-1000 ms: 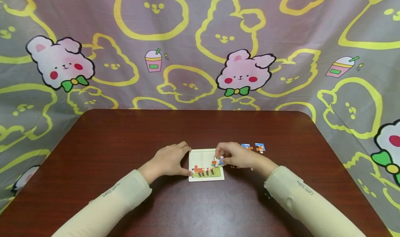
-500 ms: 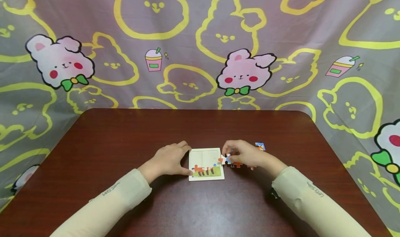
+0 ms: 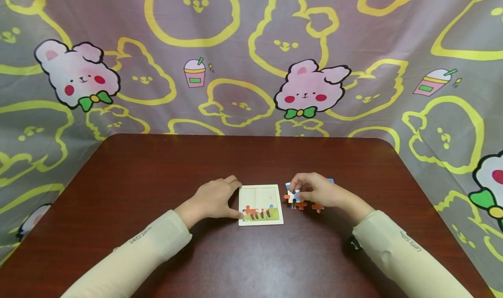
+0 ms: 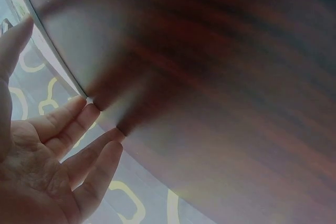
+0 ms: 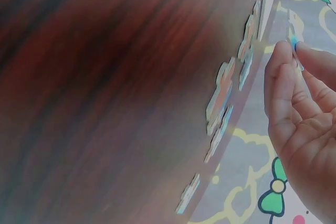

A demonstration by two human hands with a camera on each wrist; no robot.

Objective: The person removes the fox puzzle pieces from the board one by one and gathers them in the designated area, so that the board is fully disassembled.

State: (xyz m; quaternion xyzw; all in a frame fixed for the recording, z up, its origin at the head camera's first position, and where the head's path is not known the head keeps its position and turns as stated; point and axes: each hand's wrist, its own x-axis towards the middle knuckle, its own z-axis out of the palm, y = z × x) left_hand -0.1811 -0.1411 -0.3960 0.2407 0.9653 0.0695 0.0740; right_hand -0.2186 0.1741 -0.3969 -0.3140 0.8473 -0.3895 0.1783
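Puzzle piece (image 3: 292, 196): white, orange and blue, with rounded knobs. Held off the table between the thumb and fingertips of the right hand (image 3: 320, 191), just right of the board. Right wrist view shows it nearly edge-on, projecting beyond the fingertips; thumb and fingers closed in a pinch on it, remaining fingers bent alongside. Exact contact points partly hidden by the hand.

Loose pieces (image 3: 317, 207): on the table below and around the right hand, partly covered by it in the head view. Right wrist view shows several lying flat in a loose row, some touching or overlapping; full count uncertain.

Puzzle board (image 3: 260, 195): square, pale, flat on the table. Bottom part filled with orange, dark-striped and green picture; upper part bare, pale backing showing. One small blue knob stands at the upper right of the filled strip.

Left hand (image 3: 213, 198): fingers extended and spread, thumb well apart from them, nothing gripped. Thumb touches the board's near left corner; foremost fingertips at its far left corner.

Table (image 3: 251, 254): dark reddish-brown, wood-grained. Both sleeves (image 3: 129, 250) light, with printed lettering. Behind the table, a grey curtain (image 3: 239, 62) with yellow outlines, pink-cheeked rabbits and drink cups.
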